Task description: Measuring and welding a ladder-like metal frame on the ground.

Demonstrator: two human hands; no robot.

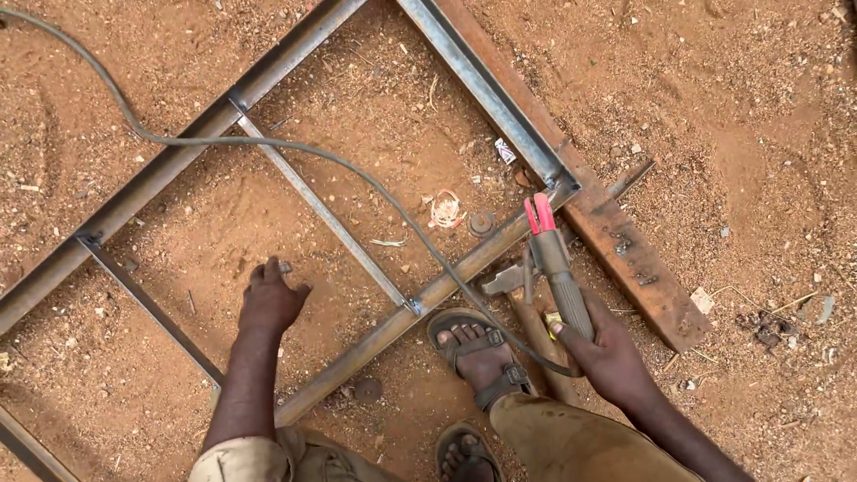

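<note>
A grey steel frame of square tubes lies flat on red sandy ground, with thin cross bars between its long rails. My right hand grips a welding electrode holder with red jaws, its tip beside the frame's corner joint. A grey cable runs from the holder across the frame to the upper left. My left hand rests fingers spread on the sand inside the frame, holding nothing. My sandalled foot stands on the near rail.
A rusty flat steel bar lies under the frame corner on the right. A hammer lies by my foot. A small wire coil and a round disc sit on the sand inside the frame.
</note>
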